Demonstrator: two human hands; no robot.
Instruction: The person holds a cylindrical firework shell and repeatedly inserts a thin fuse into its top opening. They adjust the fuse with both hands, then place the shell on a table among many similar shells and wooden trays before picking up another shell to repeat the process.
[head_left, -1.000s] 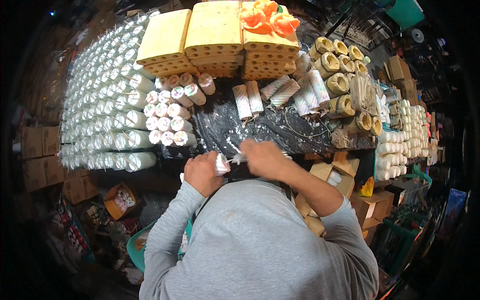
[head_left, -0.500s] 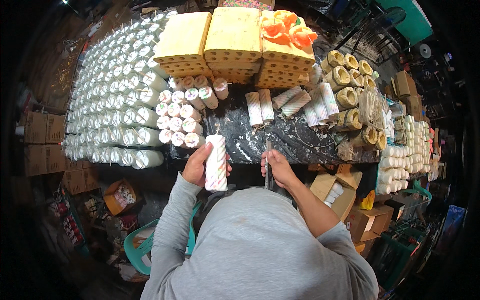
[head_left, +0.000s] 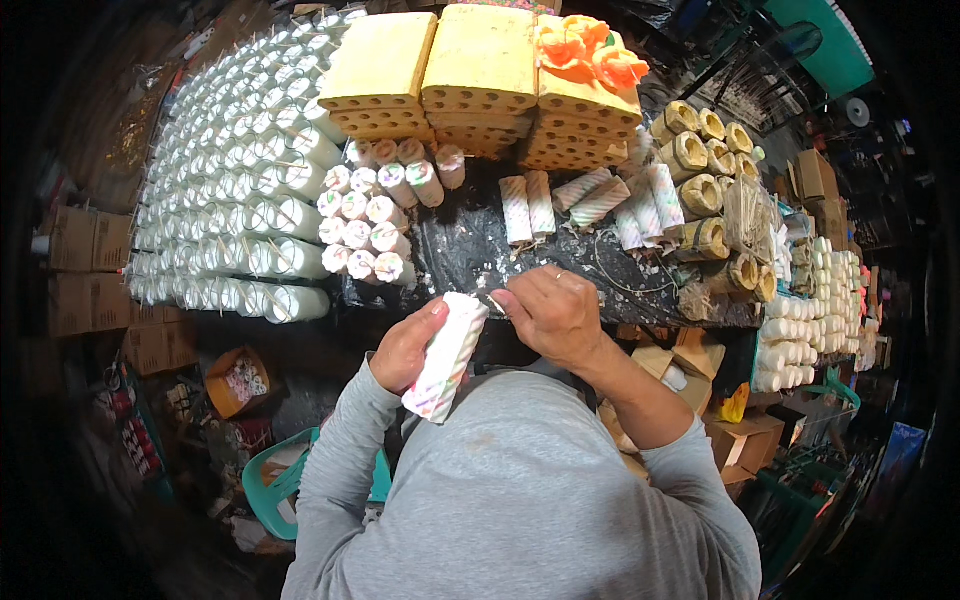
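Observation:
A white spiral candle (head_left: 447,362) with faint pastel stripes is tilted in front of my body, its top end leaning to the right. My left hand (head_left: 402,350) is wrapped round its side. My right hand (head_left: 555,312) is closed beside the candle's top end, gripping a thin grey knife (head_left: 496,303). Only a short bit of the blade shows, close to the candle's top edge; whether it touches cannot be made out. Beyond my hands, several similar striped candles (head_left: 516,212) lie on the black plastic sheet (head_left: 455,245) amid white wax shavings.
White candles with coloured specks (head_left: 357,207) stand in rows on the left, beside many white-filled jars (head_left: 297,215) with sticks. Yellow blocks with holes (head_left: 480,55) are stacked at the back, orange flowers (head_left: 562,50) on one. Hollow tan moulds (head_left: 703,195) sit right. A green chair (head_left: 262,485) stands lower left.
My right hand has moved up and left, bringing the knife to the candle's top end. The candle has tilted to the right and shifted slightly in that direction with my left hand.

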